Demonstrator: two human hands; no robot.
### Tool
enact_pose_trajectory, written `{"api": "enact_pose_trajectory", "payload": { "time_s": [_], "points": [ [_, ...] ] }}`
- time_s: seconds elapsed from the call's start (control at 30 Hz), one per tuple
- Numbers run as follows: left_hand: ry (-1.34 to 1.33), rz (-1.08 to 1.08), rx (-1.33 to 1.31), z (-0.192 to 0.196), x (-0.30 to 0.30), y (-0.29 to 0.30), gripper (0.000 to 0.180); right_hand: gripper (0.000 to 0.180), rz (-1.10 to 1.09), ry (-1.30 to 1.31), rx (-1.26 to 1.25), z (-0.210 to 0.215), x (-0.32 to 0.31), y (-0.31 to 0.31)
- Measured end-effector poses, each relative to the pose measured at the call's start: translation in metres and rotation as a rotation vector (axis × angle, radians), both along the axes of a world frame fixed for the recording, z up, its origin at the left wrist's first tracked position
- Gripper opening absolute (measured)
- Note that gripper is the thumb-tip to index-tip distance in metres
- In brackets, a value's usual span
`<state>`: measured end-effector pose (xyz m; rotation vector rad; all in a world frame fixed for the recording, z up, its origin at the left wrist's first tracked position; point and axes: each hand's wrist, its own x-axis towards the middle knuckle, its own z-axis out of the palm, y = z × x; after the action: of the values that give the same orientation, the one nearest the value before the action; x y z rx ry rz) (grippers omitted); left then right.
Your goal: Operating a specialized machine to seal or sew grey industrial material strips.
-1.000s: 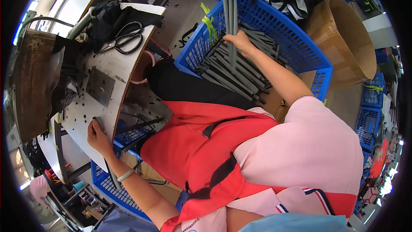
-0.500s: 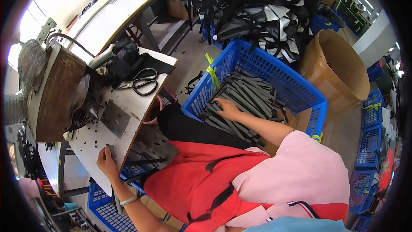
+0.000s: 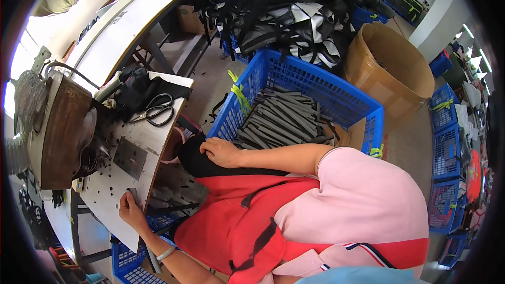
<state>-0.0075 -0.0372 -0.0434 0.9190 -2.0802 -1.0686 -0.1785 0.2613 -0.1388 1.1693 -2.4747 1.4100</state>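
Note:
My left hand is closed at the near edge of the white worktable, with the end of a dark grey strip showing past the fingers. My right hand is over my black-clad thigh, beside the blue crate's near corner. Its fingers are curled together, and I cannot make out whether anything is in them. Many grey strips lie loosely side by side in the blue crate. A dark metal plate rests on the worktable in front of a rusty-housed machine.
Black-handled scissors and black cloth lie at the worktable's far end, with small black scraps scattered nearer. Black and white straps are heaped behind the crate. A large cardboard drum stands right of it. Blue crates are stacked farther right.
My right hand has come out of the crate, back and to the left, over my thigh. My left hand stays at the table edge with the strip. The whole view has shifted slightly.

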Motion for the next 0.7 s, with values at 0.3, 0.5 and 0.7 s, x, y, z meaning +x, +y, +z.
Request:
{"api": "enact_pose_trajectory", "payload": {
  "time_s": [0.3,0.5,0.7],
  "points": [
    [0.051,0.042,-0.005,-0.005,0.003,-0.001,0.026,0.011,-0.013,-0.056,-0.022,0.002,0.003,-0.005],
    [0.085,0.042,-0.036,0.005,-0.001,0.014,0.025,0.012,-0.011,-0.044,0.029,-0.003,0.000,-0.005],
    [0.069,0.060,-0.039,-0.003,0.005,0.003,0.025,0.013,0.004,-0.054,0.038,0.002,0.003,-0.004]
  ]
}}
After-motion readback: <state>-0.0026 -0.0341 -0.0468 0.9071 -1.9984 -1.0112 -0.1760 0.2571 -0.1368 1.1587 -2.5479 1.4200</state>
